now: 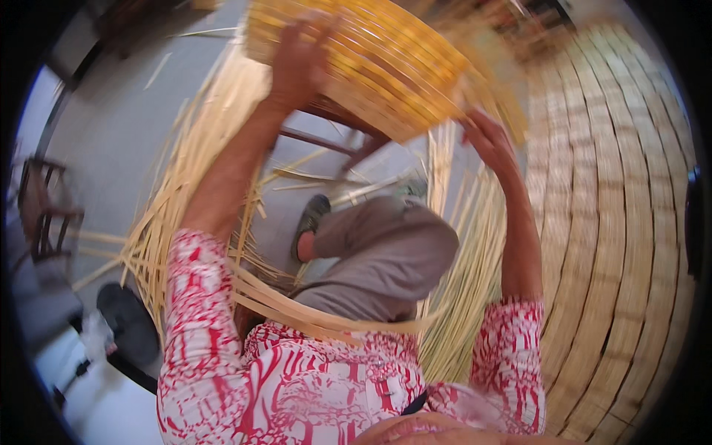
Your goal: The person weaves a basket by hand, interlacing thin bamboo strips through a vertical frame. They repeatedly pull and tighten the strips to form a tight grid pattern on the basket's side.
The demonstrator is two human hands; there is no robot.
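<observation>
A yellow woven bamboo basket [393, 59] is raised in front of me, tilted, with its slatted side toward me. My left hand [300, 63] grips its left part, the fingers partly smeared by motion. At the basket's lower right corner, my right hand [489, 141] holds the edge between bent fingers and thumb. Loose strips stick out beyond the basket on the right and look blurred. A few pale bamboo strips [319, 311] bend across my lap, under my arms.
Long bamboo strips [196, 163] lie on my left, and more [463, 297] on my right. Rows of woven bamboo pieces [593, 222] cover the right side. A dark wooden stool [326, 137] stands beneath the basket. Another small wooden seat [48, 208] is at far left.
</observation>
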